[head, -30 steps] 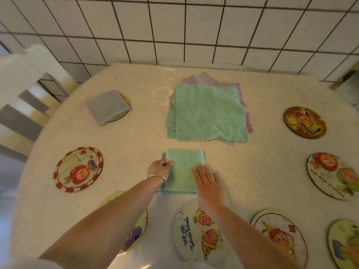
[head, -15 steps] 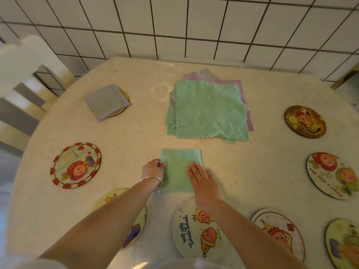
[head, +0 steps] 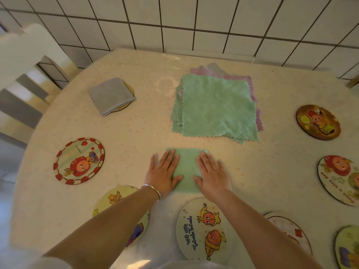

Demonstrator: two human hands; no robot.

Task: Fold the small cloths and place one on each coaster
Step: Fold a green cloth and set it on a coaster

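Note:
A folded green cloth point(head: 186, 167) lies on the table in front of me. My left hand point(head: 164, 174) presses flat on its left edge, fingers straight. My right hand point(head: 211, 174) presses flat on its right edge, fingers spread. Behind it lies a pile of unfolded green and pink cloths point(head: 215, 105). At the back left, a folded grey cloth point(head: 111, 96) covers a coaster point(head: 129, 88). Bare cartoon coasters ring the table: a red-rimmed one point(head: 79, 161) at left, a yellow one point(head: 116, 199) under my left forearm, and a white one with writing point(head: 202, 230) near me.
More bare coasters sit on the right: a brown one point(head: 318, 122), a pale one point(head: 340, 179) and two point(head: 287, 228) point(head: 347, 247) at the near right. A white chair point(head: 21, 61) stands at the table's left. A tiled wall point(head: 194, 22) runs behind the table.
My left hand let go of the cloth's left edge and now lies flat on it. My right hand slid slightly right. The camera moved closer.

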